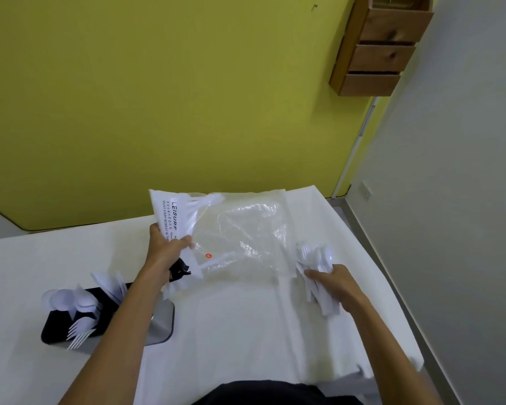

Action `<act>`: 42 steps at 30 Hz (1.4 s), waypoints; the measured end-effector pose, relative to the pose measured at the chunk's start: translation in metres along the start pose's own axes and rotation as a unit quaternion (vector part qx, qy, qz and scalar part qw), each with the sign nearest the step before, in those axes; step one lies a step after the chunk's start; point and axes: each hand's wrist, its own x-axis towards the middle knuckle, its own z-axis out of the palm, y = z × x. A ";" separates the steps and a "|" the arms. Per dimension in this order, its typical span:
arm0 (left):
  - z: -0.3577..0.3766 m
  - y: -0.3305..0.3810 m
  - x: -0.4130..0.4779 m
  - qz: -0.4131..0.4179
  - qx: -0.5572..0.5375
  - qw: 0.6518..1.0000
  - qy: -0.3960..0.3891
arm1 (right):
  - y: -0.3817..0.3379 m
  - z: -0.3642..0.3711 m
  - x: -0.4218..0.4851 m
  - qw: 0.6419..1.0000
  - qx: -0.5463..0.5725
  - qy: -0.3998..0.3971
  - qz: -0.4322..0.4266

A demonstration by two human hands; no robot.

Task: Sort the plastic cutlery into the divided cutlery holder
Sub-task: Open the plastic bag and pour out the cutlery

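L hand (167, 249) pinches the printed edge of the clear plastic bag (246, 235), thumb on top, holding it lifted off the desk (231, 331) toward the far edge. R hand (338, 285) has its fingers curled round a bundle of white cutlery (316, 258) near the desk's right edge. Heads point to the far edge and handles run under the palm; it's blurred, prob spoons, can't confirm. Step in hand, as I read it: carry the bundle to the divided holder (53, 331). To do it well, keep the bundle squeezed so nothing fans out, check the type first, then drop it handles-down into the matching section. The holder sits at the near-left of the desk, well apart from the R grip and partly hidden by the L forearm, so the path crosses that arm; prob go round it or drop the bag first. The holder already has spoons (67, 299), forks (81, 331) and knives (111, 285) standing in it. A few pcs (205, 200) show inside the bag by the L hand.
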 end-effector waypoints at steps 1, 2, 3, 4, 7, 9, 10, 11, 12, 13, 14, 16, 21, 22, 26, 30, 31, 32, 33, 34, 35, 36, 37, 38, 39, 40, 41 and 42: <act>0.000 0.000 -0.002 0.002 -0.011 1.000 -0.003 | 0.000 0.001 0.001 0.998 -0.042 0.041 -0.010; 0.000 -0.002 -0.003 0.005 -0.020 1.000 -0.009 | 0.001 0.001 0.001 0.994 -0.078 0.076 -0.022; -0.001 -0.002 -0.004 0.007 -0.028 0.999 -0.015 | 0.000 -0.001 0.000 0.989 -0.100 0.099 -0.033; -0.002 -0.004 -0.005 0.008 -0.034 0.999 -0.022 | 0.000 -0.004 -0.002 0.987 -0.111 0.114 -0.039; -0.004 -0.007 -0.007 0.008 -0.055 0.998 -0.033 | -0.007 -0.013 -0.008 0.977 -0.158 0.135 -0.046; -0.002 -0.007 -0.010 0.008 -0.061 0.997 -0.041 | -0.013 -0.015 -0.008 0.967 -0.155 0.173 -0.101; 0.000 -0.007 -0.011 0.008 -0.065 0.997 -0.049 | -0.017 -0.016 -0.009 0.961 -0.136 0.196 -0.143; 0.003 -0.007 -0.013 0.008 -0.070 0.996 -0.059 | -0.023 -0.016 -0.009 0.954 -0.114 0.209 -0.181; 0.006 -0.008 -0.015 0.007 -0.074 0.995 -0.071 | -0.029 -0.017 -0.009 0.954 -0.084 0.201 -0.208; 0.009 -0.008 -0.016 0.006 -0.078 0.993 -0.084 | -0.037 -0.018 -0.009 0.960 -0.041 0.165 -0.221; 0.013 -0.009 -0.019 0.004 -0.083 0.992 -0.095 | -0.045 -0.018 -0.010 0.971 0.017 0.099 -0.218; 0.018 -0.010 -0.023 0.002 -0.098 0.989 -0.113 | -0.057 -0.017 -0.011 0.972 0.130 -0.071 -0.183; 0.026 -0.012 -0.034 0.007 -0.110 0.982 -0.153 | -0.059 -0.008 -0.003 0.906 0.098 -0.403 -0.078; 0.027 -0.012 -0.036 0.007 -0.110 0.981 -0.159 | -0.059 -0.003 -0.003 0.900 0.080 -0.425 -0.061; 0.035 -0.016 -0.040 -0.009 -0.118 0.977 -0.178 | -0.069 0.022 -0.014 0.872 0.025 -0.488 0.024; 0.040 -0.020 -0.043 -0.024 -0.123 0.976 -0.180 | -0.073 0.036 -0.023 0.889 -0.138 -0.430 -0.076; 0.039 -0.021 -0.042 -0.025 -0.124 0.976 -0.176 | -0.073 0.037 -0.022 0.894 -0.172 -0.397 -0.116; 0.037 -0.020 -0.041 -0.025 -0.121 0.978 -0.171 | -0.073 0.038 -0.019 0.902 -0.180 -0.365 -0.144; 0.034 -0.020 -0.038 -0.025 -0.117 0.979 -0.164 | -0.073 0.038 -0.018 0.914 -0.145 -0.343 -0.160; 0.032 -0.019 -0.036 -0.024 -0.108 0.981 -0.157 | -0.073 0.037 -0.016 0.925 -0.094 -0.327 -0.167; 0.030 -0.019 -0.035 -0.023 -0.099 0.983 -0.151 | -0.073 0.036 -0.016 0.931 -0.053 -0.315 -0.178; 0.028 -0.019 -0.034 -0.021 -0.089 0.985 -0.149 | -0.073 0.035 -0.017 0.930 -0.029 -0.309 -0.196; 0.028 -0.019 -0.033 -0.019 -0.078 0.986 -0.148 | -0.073 0.035 -0.019 0.928 -0.012 -0.308 -0.210; 0.029 -0.019 -0.034 -0.019 -0.069 0.986 -0.149 | -0.073 0.035 -0.019 0.922 0.009 -0.317 -0.221; 0.031 -0.019 -0.034 -0.021 -0.065 0.986 -0.152 | -0.071 0.037 -0.018 0.917 0.027 -0.327 -0.228; 0.032 -0.019 -0.035 -0.023 -0.061 0.986 -0.157 | -0.069 0.039 -0.015 0.909 0.039 -0.343 -0.234; 0.034 -0.019 -0.035 -0.024 -0.055 0.985 -0.161 | -0.067 0.040 -0.015 0.900 0.044 -0.364 -0.234; 0.036 -0.019 -0.036 -0.023 -0.047 0.985 -0.167 | -0.065 0.041 -0.014 0.890 0.042 -0.389 -0.233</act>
